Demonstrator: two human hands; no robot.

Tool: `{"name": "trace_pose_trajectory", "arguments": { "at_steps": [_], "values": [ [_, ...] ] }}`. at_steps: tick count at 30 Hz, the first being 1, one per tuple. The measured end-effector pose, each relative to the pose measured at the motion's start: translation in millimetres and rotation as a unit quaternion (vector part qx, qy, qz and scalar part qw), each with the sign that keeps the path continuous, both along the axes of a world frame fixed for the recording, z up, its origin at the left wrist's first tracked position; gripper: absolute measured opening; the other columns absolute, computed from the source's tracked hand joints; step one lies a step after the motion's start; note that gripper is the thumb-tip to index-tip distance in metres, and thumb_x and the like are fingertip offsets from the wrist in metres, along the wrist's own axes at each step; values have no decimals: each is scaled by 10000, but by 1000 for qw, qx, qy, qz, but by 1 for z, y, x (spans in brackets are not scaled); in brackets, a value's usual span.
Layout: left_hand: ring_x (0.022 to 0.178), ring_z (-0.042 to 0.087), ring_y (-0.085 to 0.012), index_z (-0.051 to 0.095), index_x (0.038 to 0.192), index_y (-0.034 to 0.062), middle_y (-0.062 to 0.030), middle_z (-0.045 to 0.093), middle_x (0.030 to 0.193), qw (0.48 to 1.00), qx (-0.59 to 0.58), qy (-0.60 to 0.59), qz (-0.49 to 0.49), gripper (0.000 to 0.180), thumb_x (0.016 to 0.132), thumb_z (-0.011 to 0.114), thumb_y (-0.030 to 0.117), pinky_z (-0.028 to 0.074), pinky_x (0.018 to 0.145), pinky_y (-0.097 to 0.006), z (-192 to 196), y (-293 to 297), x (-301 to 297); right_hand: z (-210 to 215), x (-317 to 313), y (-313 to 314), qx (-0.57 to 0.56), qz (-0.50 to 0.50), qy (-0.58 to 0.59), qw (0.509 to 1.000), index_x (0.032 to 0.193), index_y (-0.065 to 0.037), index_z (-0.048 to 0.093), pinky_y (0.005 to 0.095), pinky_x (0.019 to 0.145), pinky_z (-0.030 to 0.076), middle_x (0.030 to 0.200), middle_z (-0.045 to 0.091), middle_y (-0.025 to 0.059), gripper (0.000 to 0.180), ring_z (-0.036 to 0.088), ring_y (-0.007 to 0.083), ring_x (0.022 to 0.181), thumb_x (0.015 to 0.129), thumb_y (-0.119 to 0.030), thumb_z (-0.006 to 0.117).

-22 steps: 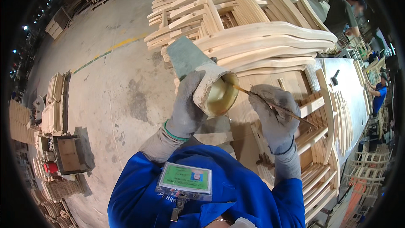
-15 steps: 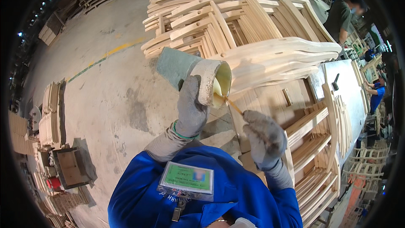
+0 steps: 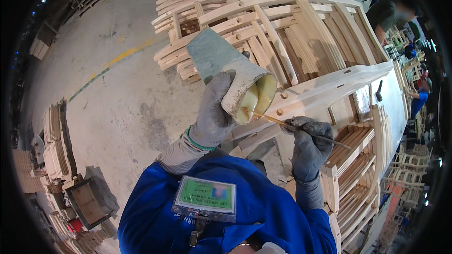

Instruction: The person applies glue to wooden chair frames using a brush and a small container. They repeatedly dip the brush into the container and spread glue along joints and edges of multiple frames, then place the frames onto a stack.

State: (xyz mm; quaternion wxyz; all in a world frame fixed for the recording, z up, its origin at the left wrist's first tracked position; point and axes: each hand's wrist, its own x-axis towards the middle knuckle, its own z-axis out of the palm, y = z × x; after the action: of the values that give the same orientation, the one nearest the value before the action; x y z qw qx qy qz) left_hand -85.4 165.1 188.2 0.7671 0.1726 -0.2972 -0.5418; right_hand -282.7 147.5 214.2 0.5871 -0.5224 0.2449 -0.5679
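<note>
My left hand [image 3: 214, 113], in a grey glove, is wrapped round a whitish, crusted cup [image 3: 240, 82] tipped toward the right. Pale creamy liquid [image 3: 250, 99], which looks like glue, lies inside its mouth. A grey-green piece [image 3: 207, 52] juts out behind the cup; how it joins is hidden. My right hand [image 3: 310, 143], gloved too, pinches a thin wooden stick [image 3: 270, 118], with its tip inside the cup's mouth and its other end sticking out to the right. Just beyond the cup lies a pale wooden rail [image 3: 329, 81] with round holes in its near end.
Slatted wooden frames [image 3: 282, 28] are stacked ahead. More frames [image 3: 353, 169] stand at my right, beside a metal-topped table [image 3: 393, 99] with a black handle-like object [image 3: 379, 91]. Wooden parts [image 3: 56, 146] and an open box [image 3: 89, 202] sit at left. A co-worker [image 3: 388, 14] stands at far right.
My right hand has moved right and slightly up, and more of the stick now shows. The cup has shifted a little to the right and tilts further downward.
</note>
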Motion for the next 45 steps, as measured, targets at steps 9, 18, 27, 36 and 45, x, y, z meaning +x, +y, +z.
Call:
{"name": "trace_pose_trajectory", "arguments": {
  "at_steps": [9, 18, 27, 36, 45],
  "values": [
    [1122, 482, -208, 363, 1246, -14, -139, 465, 1182, 944, 35, -226, 239, 591, 758, 692, 40, 427, 939, -329, -39, -16, -9, -2, -21, -35, 190, 15, -82, 978, 959, 23, 503, 425, 787, 553, 1013, 595, 228, 149, 630, 306, 905, 830, -11, 570],
    [1156, 457, -251, 334, 1243, 31, -143, 440, 1248, 844, 66, -441, 299, 712, 685, 772, 84, 402, 980, -370, -50, -15, 20, 25, -29, -87, -41, -24, 413, 910, 972, 20, 572, 258, 751, 508, 928, 654, 120, 135, 629, 153, 855, 837, 17, 584],
    [1174, 457, -232, 427, 1240, 17, -146, 461, 1269, 968, 189, 131, 97, 505, 913, 490, 397, 389, 992, -373, -37, -6, 27, 42, 16, -59, 3, 13, 174, 985, 965, 76, 552, 372, 792, 538, 937, 642, 220, 131, 654, 262, 857, 841, 36, 565],
    [1144, 505, -234, 411, 1288, 8, -131, 500, 1251, 995, 93, 9, 34, 533, 961, 315, 418, 419, 961, -363, -19, 10, 44, -3, 56, -20, -118, 49, 179, 976, 974, 32, 606, 311, 777, 537, 1000, 642, 155, 252, 633, 205, 926, 742, 118, 652],
    [1189, 454, -214, 376, 1309, 16, -118, 466, 1284, 847, 158, -396, 318, 458, 965, 359, 318, 382, 995, -344, -55, 21, 46, -8, 38, 7, -159, 123, 76, 977, 887, 31, 527, 501, 860, 484, 991, 595, 265, 105, 609, 349, 955, 808, 92, 561]
  ]
}}
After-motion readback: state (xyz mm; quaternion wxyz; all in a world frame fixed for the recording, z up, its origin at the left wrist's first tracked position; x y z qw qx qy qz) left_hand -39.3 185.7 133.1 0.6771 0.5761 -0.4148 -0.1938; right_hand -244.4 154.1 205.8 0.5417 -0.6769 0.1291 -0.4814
